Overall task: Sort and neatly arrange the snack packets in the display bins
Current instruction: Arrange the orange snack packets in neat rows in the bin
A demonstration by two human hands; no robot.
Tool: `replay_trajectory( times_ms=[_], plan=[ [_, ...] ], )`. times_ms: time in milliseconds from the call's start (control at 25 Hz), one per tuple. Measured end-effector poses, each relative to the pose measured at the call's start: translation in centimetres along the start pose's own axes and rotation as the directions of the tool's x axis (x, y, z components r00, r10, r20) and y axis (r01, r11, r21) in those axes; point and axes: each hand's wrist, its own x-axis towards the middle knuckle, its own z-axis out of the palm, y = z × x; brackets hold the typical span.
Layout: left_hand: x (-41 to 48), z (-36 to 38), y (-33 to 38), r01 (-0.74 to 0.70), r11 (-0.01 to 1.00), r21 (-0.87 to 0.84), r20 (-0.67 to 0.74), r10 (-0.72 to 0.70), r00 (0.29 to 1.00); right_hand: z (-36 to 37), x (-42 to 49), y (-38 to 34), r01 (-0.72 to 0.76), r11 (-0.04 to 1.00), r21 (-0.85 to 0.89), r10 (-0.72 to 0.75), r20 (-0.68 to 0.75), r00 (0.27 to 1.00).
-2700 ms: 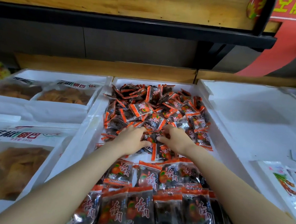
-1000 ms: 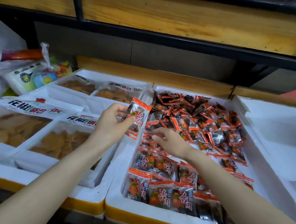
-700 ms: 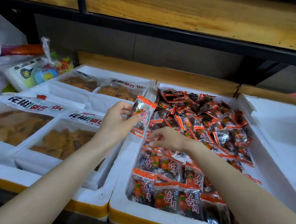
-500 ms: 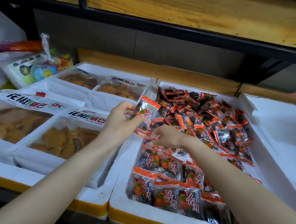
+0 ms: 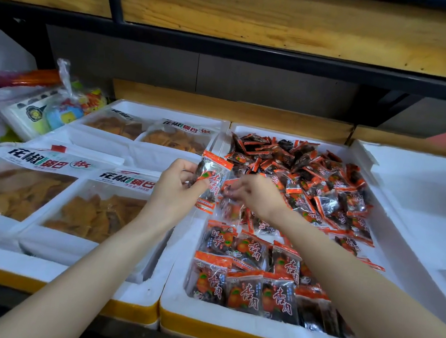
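A white foam bin (image 5: 228, 328) holds many small dark snack packets with orange ends. Those at the front lie in neat rows (image 5: 246, 282); those at the back form a loose heap (image 5: 310, 182). My left hand (image 5: 176, 191) grips a small stack of these packets (image 5: 211, 181) upright over the bin's left wall. My right hand (image 5: 254, 196) hovers just right of the stack, fingers curled and pinching another packet, which is blurred.
Left of the bin, foam bins (image 5: 43, 268) hold large bags of brown chips (image 5: 98, 211). An empty white foam bin (image 5: 426, 194) sits on the right. Plastic bags with colourful goods (image 5: 58, 109) lie far left. A wooden shelf (image 5: 285, 16) hangs overhead.
My left hand lifted a stack of packets out of the heap and holds it over the bin wall. My right hand rose from the packets towards the stack. The view shifted left.
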Motion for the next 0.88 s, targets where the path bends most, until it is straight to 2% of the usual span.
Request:
replay_trajectory(
  times_ms=[80, 160, 240, 320, 440, 560, 760, 880],
  plan=[
    [0.0, 0.2, 0.2, -0.008, 1.000, -0.001, 0.006, 0.008, 1.000, -2.5, -0.3, -0.5, 0.044, 0.998, -0.037, -0.051, -0.214, 0.976],
    [-0.2, 0.6, 0.3, -0.008, 1.000, 0.000, 0.017, 0.008, 1.000, -5.1, -1.0, -0.7, 0.058, 0.998, -0.008, -0.058, -0.311, 0.949],
    [-0.3, 1.1, 0.3, -0.003, 1.000, 0.019, 0.035, 0.002, 0.999, -6.6, -2.3, -0.4, 0.049, 0.998, 0.042, -0.039, -0.216, 0.976],
    [-0.6, 1.7, 0.4, -0.001, 0.999, 0.037, 0.059, -0.001, 0.998, -6.0, -4.2, -0.1, 0.009, 0.999, 0.032, -0.008, -0.019, 1.000],
    [-1.1, 2.3, 0.8, -0.008, 0.999, 0.054, 0.086, 0.003, 0.996, -3.9, -6.4, 0.4, -0.014, 1.000, 0.011, 0.012, 0.178, 0.984],
    [-1.5, 2.5, 0.9, -0.015, 0.997, 0.077, 0.099, 0.007, 0.995, -2.7, -7.1, 1.0, -0.038, 0.999, -0.030, 0.042, 0.150, 0.988],
    [-1.8, 3.1, 0.0, 0.017, 0.994, 0.106, 0.134, -0.031, 0.990, -3.1, -7.9, 0.5, -0.050, 0.998, 0.046, 0.044, 0.114, 0.993],
    [-2.2, 4.0, 0.1, -0.011, 0.992, 0.125, 0.179, -0.012, 0.984, -4.9, -9.0, -0.7, -0.025, 0.947, 0.322, 0.024, 0.007, 1.000]
  ],
)
